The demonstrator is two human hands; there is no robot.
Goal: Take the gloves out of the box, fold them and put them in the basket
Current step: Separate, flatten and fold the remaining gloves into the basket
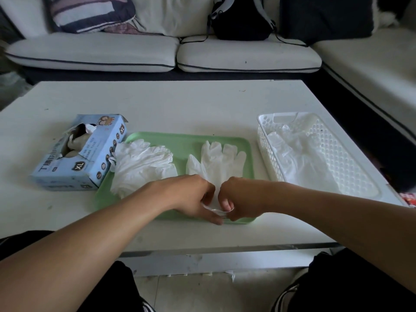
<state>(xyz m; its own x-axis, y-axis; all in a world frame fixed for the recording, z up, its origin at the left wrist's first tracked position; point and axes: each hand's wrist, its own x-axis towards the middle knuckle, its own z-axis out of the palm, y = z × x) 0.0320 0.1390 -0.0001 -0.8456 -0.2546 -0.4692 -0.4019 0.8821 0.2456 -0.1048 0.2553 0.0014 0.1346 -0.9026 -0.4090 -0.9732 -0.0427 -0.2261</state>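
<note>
two hands, left hand [198,199] and right hand [240,199], pinch the cuff of a flat white glove [219,164] on the green tray [180,143]. crumpled gloves [141,165] lie beside it, between box [76,154] and basket [267,149].

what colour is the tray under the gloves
Pale green tray, shown in the head view, the only one.

A green tray [191,140] lies on the white bench [157,102]. Beyond, a white sofa [94,52] carries a striped cushion [90,12] and black backpack [240,19].
</note>
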